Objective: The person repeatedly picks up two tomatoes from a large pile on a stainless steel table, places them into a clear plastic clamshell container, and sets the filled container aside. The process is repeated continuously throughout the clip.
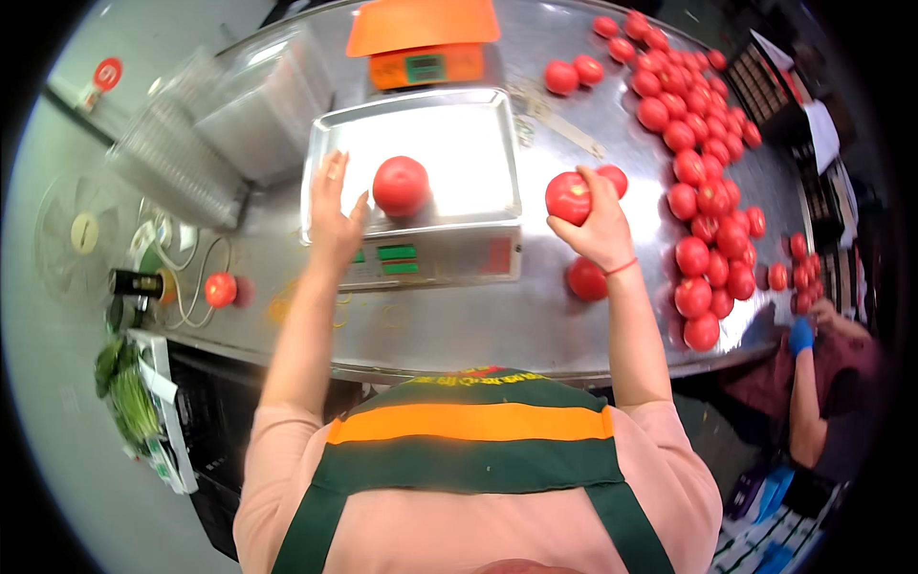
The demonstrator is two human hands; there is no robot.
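Note:
One red tomato (401,187) rests on the metal tray (459,129) of a weighing scale (435,258) with a lit green display. Over the tray's left edge is my left hand (337,206), fingers spread and holding nothing, just left of that tomato. My right hand (604,225) grips another tomato (568,198) to the right of the scale, fingers curled round its right side. Behind this hand a tomato (612,179) lies partly hidden. A further tomato (586,278) sits on the table just below it.
A large spread of tomatoes (708,196) covers the steel table's right side. Clear plastic boxes (182,153) are stacked at the left. An orange scale (426,43) stands behind. One tomato (221,290) lies by a white cable. A co-worker's blue-gloved hand (801,335) is at the right.

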